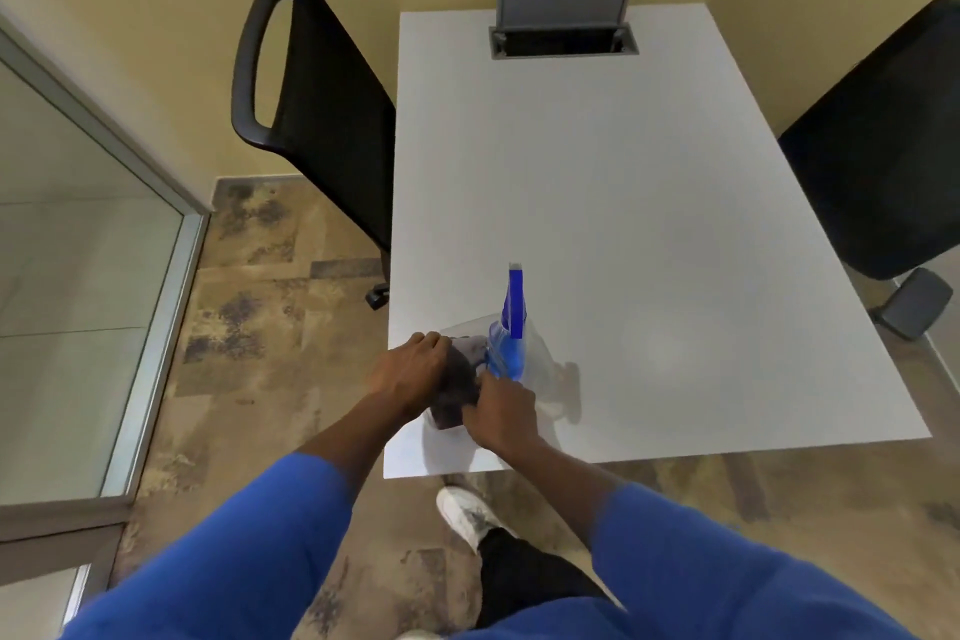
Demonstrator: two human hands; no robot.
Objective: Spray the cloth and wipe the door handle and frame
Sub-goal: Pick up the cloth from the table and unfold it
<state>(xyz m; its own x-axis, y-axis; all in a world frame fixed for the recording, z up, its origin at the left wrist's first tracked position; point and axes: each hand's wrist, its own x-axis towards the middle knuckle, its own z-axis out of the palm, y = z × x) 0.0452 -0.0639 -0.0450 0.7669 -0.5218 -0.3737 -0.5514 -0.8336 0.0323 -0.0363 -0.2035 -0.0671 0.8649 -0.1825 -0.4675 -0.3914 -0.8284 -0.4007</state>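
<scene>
Both hands close on the dark cloth (457, 390) at the table (649, 203) corner: left hand (415, 372) bunching it, right hand (501, 413) pinching its edge. The spray bottle (511, 327) stands just beside (touching, perhaps); a tug could topple it.

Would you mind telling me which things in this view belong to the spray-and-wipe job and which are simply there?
Part of the job:
- dark cloth, gripped by the left hand and right hand
- spray bottle with blue trigger head, standing on the table beside the cloth
- glass door frame

Just there:
- white table
- two black chairs
- open cable box
</scene>
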